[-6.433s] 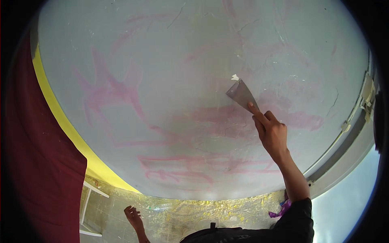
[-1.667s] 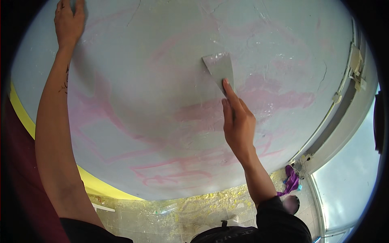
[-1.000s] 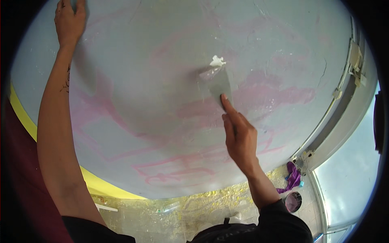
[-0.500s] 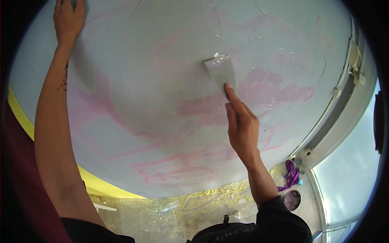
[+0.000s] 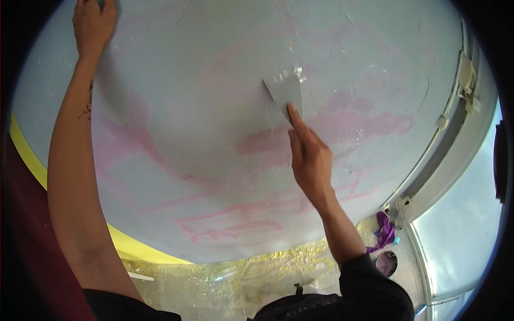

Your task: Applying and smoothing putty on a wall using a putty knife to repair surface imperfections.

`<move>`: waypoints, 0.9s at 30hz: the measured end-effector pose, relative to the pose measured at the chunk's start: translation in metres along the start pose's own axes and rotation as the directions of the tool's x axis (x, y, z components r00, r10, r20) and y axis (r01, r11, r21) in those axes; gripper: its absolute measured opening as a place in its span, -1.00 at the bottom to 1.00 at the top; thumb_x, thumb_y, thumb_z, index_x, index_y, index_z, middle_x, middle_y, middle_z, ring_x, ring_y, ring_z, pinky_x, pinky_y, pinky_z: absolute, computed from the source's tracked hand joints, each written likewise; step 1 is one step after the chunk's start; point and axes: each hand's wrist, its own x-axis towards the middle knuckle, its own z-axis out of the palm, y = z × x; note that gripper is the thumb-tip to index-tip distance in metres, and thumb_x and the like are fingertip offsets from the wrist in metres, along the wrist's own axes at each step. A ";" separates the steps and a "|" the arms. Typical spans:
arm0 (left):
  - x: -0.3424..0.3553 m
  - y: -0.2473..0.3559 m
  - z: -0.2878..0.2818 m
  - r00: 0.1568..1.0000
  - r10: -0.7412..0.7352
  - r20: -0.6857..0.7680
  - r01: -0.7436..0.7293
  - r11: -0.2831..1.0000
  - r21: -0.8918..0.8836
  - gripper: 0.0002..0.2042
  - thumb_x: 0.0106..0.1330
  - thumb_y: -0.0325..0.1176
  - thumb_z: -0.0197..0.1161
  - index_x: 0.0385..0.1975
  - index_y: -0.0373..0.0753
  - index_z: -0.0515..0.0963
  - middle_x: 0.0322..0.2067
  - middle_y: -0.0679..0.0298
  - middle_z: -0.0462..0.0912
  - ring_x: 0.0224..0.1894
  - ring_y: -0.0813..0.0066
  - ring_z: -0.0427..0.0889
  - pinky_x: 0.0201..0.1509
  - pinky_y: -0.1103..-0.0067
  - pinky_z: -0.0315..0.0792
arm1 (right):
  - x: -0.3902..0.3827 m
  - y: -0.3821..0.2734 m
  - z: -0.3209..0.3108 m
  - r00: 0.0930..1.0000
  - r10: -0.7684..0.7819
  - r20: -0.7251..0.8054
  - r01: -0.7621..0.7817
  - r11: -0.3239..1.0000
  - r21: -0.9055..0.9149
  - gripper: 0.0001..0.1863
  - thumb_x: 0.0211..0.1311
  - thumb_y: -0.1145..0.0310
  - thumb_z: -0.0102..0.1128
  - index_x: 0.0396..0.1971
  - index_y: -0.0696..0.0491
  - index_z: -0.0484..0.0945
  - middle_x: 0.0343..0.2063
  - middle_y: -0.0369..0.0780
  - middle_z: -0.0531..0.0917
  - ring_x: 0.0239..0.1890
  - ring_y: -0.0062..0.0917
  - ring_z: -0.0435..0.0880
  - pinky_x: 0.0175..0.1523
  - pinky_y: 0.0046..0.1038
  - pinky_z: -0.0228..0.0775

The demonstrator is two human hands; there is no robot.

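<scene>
My right hand [image 5: 310,158] grips a wide metal scraper [image 5: 284,91] by the handle, index finger along the blade, which lies against the blue-grey wall [image 5: 203,112] streaked with faded pink paint. Small white flakes [image 5: 299,72] show at the blade's upper right edge. My left hand [image 5: 94,21] rests on the wall at the upper left, fingers apart, with their tips near the edge of view.
Yellow wall [image 5: 128,246] and maroon cloth [image 5: 29,208] at left. Right: white conduit [image 5: 444,123], switch boxes [image 5: 466,72], frosted glass panel [image 5: 455,241]. Below: purple cloth [image 5: 385,230], paint bucket [image 5: 386,263], floor [image 5: 203,286] with yellow chips.
Since the earliest frame my left hand has risen from low near the floor onto the wall. The scraper has shifted slightly left since half a second ago; flakes now show at its right corner.
</scene>
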 end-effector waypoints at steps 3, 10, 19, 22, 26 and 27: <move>0.002 -0.001 0.003 0.999 0.002 -0.037 -0.001 1.000 0.016 -0.60 0.43 -0.34 0.03 0.08 -0.59 0.29 0.00 -0.27 0.35 0.03 -0.22 0.40 0.16 -0.02 0.28 | 0.006 -0.008 -0.010 0.999 -0.017 -0.038 0.017 1.000 0.003 -0.45 0.45 0.46 0.17 0.40 -0.23 0.47 -0.53 -0.14 0.59 -0.53 -0.26 0.59 -0.38 -0.25 0.45; 0.002 -0.002 0.006 0.996 0.027 -0.080 -0.024 0.999 0.035 -0.66 0.45 -0.37 0.01 0.03 -0.56 0.31 -0.04 -0.22 0.35 -0.01 -0.18 0.41 0.14 0.00 0.28 | -0.001 0.001 -0.004 0.999 0.002 -0.040 -0.003 0.999 -0.037 -0.46 0.45 0.46 0.16 0.38 -0.22 0.48 -0.54 -0.11 0.57 -0.54 -0.21 0.56 -0.36 -0.20 0.43; 0.003 0.002 0.013 0.993 0.061 -0.105 -0.054 0.996 0.075 -0.67 0.47 -0.33 0.00 -0.02 -0.55 0.31 -0.09 -0.18 0.34 -0.05 -0.11 0.41 0.15 0.00 0.28 | 0.021 -0.017 -0.005 0.996 -0.022 -0.082 0.015 0.996 -0.091 -0.48 0.46 0.45 0.14 0.38 -0.23 0.48 -0.55 -0.10 0.55 -0.54 -0.19 0.57 -0.38 -0.21 0.40; 0.001 -0.003 0.008 0.995 0.054 -0.080 -0.051 0.998 0.040 -0.63 0.47 -0.31 0.01 0.04 -0.56 0.31 -0.03 -0.22 0.34 -0.01 -0.16 0.42 0.16 -0.01 0.29 | 0.019 -0.022 -0.008 0.998 -0.008 -0.067 0.003 0.997 -0.076 -0.47 0.45 0.45 0.15 0.38 -0.24 0.48 -0.56 -0.10 0.55 -0.53 -0.20 0.58 -0.38 -0.22 0.42; -0.014 -0.031 0.023 0.994 -0.050 -0.099 0.079 0.947 0.312 -0.57 0.55 -0.11 0.09 0.31 -0.13 0.47 0.34 0.11 0.47 0.37 0.12 0.45 0.45 0.26 0.29 | -0.018 0.007 0.003 0.999 -0.023 -0.047 0.022 0.999 -0.025 -0.42 0.44 0.46 0.17 0.41 -0.26 0.44 -0.54 -0.13 0.59 -0.53 -0.25 0.59 -0.41 -0.24 0.44; -0.011 -0.037 0.019 0.994 -0.030 -0.101 0.055 0.966 0.254 -0.54 0.55 -0.05 0.08 0.31 -0.13 0.47 0.34 0.10 0.47 0.38 0.10 0.43 0.47 0.25 0.27 | -0.003 0.002 0.003 0.999 -0.027 -0.039 0.026 0.999 -0.042 -0.41 0.43 0.46 0.18 0.42 -0.26 0.43 -0.53 -0.14 0.59 -0.54 -0.25 0.60 -0.41 -0.24 0.43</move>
